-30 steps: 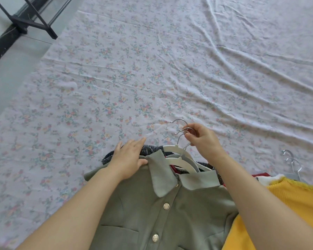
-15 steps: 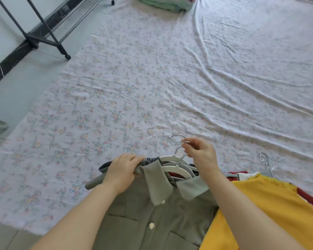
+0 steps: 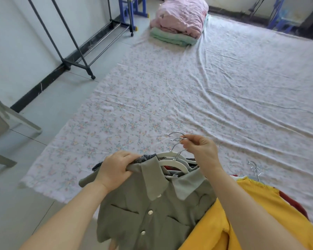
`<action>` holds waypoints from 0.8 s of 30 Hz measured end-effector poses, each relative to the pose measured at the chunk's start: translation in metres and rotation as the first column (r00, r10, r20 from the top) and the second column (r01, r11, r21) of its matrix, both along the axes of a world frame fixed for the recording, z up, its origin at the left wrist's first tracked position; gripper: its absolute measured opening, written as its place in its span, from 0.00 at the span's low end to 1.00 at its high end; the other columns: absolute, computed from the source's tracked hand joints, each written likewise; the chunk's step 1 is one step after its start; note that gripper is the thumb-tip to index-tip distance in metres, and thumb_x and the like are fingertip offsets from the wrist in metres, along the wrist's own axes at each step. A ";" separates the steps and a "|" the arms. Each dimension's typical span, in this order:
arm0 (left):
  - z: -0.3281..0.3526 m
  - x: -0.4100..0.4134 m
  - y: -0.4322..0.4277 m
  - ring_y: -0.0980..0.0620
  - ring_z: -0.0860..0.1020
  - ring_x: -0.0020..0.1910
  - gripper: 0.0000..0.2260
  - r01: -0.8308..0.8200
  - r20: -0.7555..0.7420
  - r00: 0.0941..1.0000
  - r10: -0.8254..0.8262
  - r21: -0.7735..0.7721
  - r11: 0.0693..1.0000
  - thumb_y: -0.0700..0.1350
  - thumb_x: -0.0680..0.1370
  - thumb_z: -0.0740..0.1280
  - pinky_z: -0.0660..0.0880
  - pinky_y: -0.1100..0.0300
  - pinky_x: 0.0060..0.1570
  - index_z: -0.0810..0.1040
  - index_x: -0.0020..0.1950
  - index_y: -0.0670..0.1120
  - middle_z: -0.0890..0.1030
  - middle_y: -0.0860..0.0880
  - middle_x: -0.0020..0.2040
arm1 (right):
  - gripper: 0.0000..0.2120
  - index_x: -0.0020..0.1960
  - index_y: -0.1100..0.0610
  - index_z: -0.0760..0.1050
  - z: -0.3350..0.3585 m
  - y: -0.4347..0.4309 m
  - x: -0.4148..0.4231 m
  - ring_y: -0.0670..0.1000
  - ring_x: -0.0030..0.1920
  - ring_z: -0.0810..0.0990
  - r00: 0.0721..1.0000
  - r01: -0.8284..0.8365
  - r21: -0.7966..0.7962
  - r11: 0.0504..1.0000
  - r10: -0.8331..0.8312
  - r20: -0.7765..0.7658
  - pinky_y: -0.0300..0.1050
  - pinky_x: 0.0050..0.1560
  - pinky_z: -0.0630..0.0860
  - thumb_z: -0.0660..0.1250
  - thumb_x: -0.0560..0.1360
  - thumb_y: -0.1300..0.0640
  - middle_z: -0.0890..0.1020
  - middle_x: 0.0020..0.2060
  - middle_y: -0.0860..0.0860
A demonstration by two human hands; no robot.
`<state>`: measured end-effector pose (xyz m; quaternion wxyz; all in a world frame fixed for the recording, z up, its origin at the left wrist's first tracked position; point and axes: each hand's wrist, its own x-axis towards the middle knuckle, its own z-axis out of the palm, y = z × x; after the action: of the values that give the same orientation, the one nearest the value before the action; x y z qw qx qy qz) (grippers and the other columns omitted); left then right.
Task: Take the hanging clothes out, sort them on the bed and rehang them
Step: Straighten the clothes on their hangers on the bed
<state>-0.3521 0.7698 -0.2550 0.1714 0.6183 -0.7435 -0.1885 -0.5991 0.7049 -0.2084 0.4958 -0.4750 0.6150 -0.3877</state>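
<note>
Head view: your left grip (image 3: 114, 170) clutches the soft olive buttoned shirt (image 3: 152, 219), your right grip (image 3: 201, 150) pinches thin curved metal hanger hooks (image 3: 176, 138) above the wrinkled floral bed (image 3: 188, 96).

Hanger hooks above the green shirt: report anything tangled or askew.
The metal hooks pinched by the right hand cross one another at different angles, bunched rather than aligned. The left hand grips the green shirt at its shoulder; nothing looks torn.
</note>
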 end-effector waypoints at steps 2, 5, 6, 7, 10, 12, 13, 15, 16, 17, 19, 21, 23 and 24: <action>0.023 0.012 0.015 0.47 0.78 0.52 0.22 -0.014 -0.014 1.000 0.014 -0.012 1.000 0.34 0.66 0.70 0.75 0.50 0.48 0.80 0.58 0.48 0.82 0.50 0.52 | 0.07 0.40 0.50 0.82 0.026 0.009 0.012 0.39 0.33 0.79 1.000 -0.028 -0.031 0.999 0.028 0.012 0.33 0.42 0.78 0.71 0.71 0.62 0.83 0.32 0.44; 0.054 0.031 0.039 0.48 0.78 0.52 0.22 -0.051 -0.022 0.999 0.050 -0.052 0.997 0.35 0.67 0.70 0.75 0.52 0.49 0.79 0.59 0.49 0.81 0.52 0.53 | 0.06 0.40 0.51 0.83 0.063 0.028 0.033 0.38 0.32 0.79 0.997 -0.067 -0.069 0.995 0.069 0.018 0.30 0.39 0.76 0.72 0.70 0.62 0.83 0.32 0.44; 0.062 0.038 0.047 0.48 0.78 0.52 0.22 -0.060 -0.023 0.998 0.058 -0.070 0.996 0.35 0.67 0.70 0.75 0.52 0.49 0.79 0.59 0.49 0.81 0.52 0.52 | 0.06 0.40 0.51 0.82 0.074 0.035 0.040 0.38 0.32 0.79 0.997 -0.067 -0.082 0.994 0.069 0.022 0.29 0.39 0.76 0.72 0.70 0.61 0.84 0.32 0.44; 0.071 0.046 0.055 0.48 0.78 0.51 0.22 -0.068 -0.027 0.997 0.066 -0.091 0.994 0.35 0.66 0.70 0.74 0.52 0.48 0.79 0.59 0.49 0.81 0.52 0.52 | 0.06 0.40 0.51 0.83 0.085 0.043 0.048 0.38 0.32 0.79 0.997 -0.064 -0.094 0.993 0.067 0.026 0.29 0.39 0.76 0.72 0.70 0.61 0.83 0.32 0.43; 0.094 0.072 0.079 0.48 0.77 0.51 0.22 -0.071 -0.049 0.997 0.065 -0.144 0.987 0.36 0.66 0.70 0.75 0.48 0.48 0.79 0.59 0.50 0.81 0.52 0.51 | 0.09 0.37 0.47 0.82 0.116 0.068 0.075 0.38 0.32 0.79 0.998 -0.058 -0.152 0.987 0.062 0.027 0.30 0.39 0.76 0.72 0.70 0.61 0.84 0.31 0.43; 0.106 0.094 0.097 0.47 0.77 0.52 0.22 -0.079 -0.070 0.995 0.067 -0.179 0.981 0.36 0.66 0.70 0.74 0.48 0.49 0.79 0.59 0.50 0.81 0.53 0.51 | 0.11 0.35 0.45 0.82 0.135 0.089 0.096 0.39 0.32 0.79 0.997 -0.062 -0.191 0.980 0.068 0.025 0.31 0.38 0.76 0.73 0.69 0.61 0.84 0.32 0.43; 0.111 0.106 0.106 0.48 0.77 0.53 0.23 -0.082 -0.083 0.994 0.067 -0.192 0.978 0.36 0.66 0.70 0.74 0.48 0.50 0.79 0.59 0.50 0.81 0.53 0.52 | 0.12 0.34 0.44 0.82 0.144 0.100 0.108 0.39 0.32 0.79 0.997 -0.067 -0.209 0.976 0.072 0.019 0.31 0.39 0.76 0.73 0.69 0.61 0.84 0.32 0.43; 0.124 0.133 0.128 0.48 0.77 0.54 0.23 -0.088 -0.111 0.992 0.065 -0.221 0.971 0.35 0.66 0.70 0.73 0.49 0.53 0.79 0.59 0.50 0.81 0.53 0.52 | 0.13 0.33 0.43 0.82 0.161 0.126 0.136 0.39 0.33 0.79 0.996 -0.082 -0.246 0.966 0.084 0.000 0.34 0.40 0.76 0.73 0.69 0.60 0.84 0.32 0.42; 0.130 0.148 0.139 0.48 0.77 0.53 0.23 -0.089 -0.121 0.991 0.061 -0.242 0.966 0.35 0.65 0.71 0.73 0.50 0.53 0.79 0.58 0.50 0.81 0.52 0.52 | 0.13 0.33 0.42 0.82 0.169 0.139 0.151 0.39 0.33 0.79 0.996 -0.085 -0.263 0.961 0.087 -0.003 0.35 0.41 0.76 0.73 0.69 0.60 0.84 0.32 0.43; 0.135 0.163 0.150 0.48 0.77 0.53 0.23 -0.087 -0.125 0.991 0.055 -0.269 0.959 0.35 0.65 0.71 0.73 0.52 0.53 0.80 0.58 0.49 0.81 0.52 0.52 | 0.13 0.33 0.42 0.82 0.176 0.153 0.166 0.39 0.32 0.79 0.996 -0.084 -0.281 0.956 0.086 -0.003 0.35 0.41 0.76 0.73 0.69 0.60 0.84 0.32 0.43; 0.146 0.192 0.171 0.47 0.77 0.53 0.23 -0.076 -0.118 0.992 0.042 -0.310 0.948 0.35 0.65 0.72 0.72 0.54 0.52 0.79 0.58 0.48 0.81 0.50 0.52 | 0.13 0.33 0.42 0.82 0.188 0.178 0.197 0.39 0.32 0.79 0.997 -0.067 -0.306 0.950 0.073 0.009 0.37 0.40 0.75 0.73 0.69 0.60 0.84 0.32 0.43; 0.158 0.221 0.190 0.47 0.76 0.55 0.22 -0.059 -0.099 0.995 0.029 -0.309 0.949 0.37 0.67 0.71 0.72 0.51 0.54 0.78 0.61 0.48 0.80 0.50 0.55 | 0.12 0.33 0.44 0.82 0.197 0.199 0.224 0.41 0.32 0.79 0.998 -0.045 -0.312 0.949 0.055 0.022 0.39 0.41 0.75 0.73 0.69 0.60 0.84 0.32 0.45; 0.168 0.248 0.206 0.47 0.75 0.56 0.22 -0.037 -0.072 0.997 0.015 -0.305 0.952 0.37 0.68 0.70 0.71 0.49 0.56 0.77 0.62 0.48 0.79 0.50 0.56 | 0.11 0.33 0.45 0.83 0.203 0.217 0.248 0.44 0.33 0.79 0.999 -0.031 -0.309 0.951 0.043 0.031 0.42 0.43 0.77 0.72 0.69 0.61 0.84 0.33 0.48; 0.173 0.260 0.212 0.47 0.75 0.57 0.22 -0.024 -0.057 0.998 0.007 -0.304 0.952 0.37 0.68 0.70 0.71 0.49 0.57 0.77 0.62 0.48 0.79 0.50 0.57 | 0.11 0.33 0.46 0.83 0.205 0.225 0.259 0.46 0.33 0.79 0.999 -0.023 -0.304 0.952 0.035 0.034 0.44 0.44 0.78 0.72 0.69 0.61 0.84 0.33 0.49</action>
<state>-0.0916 0.9822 -0.0819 0.2864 0.5851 -0.7536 -0.0874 -0.3404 0.9303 -0.0032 0.4345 -0.5466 0.5314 -0.4796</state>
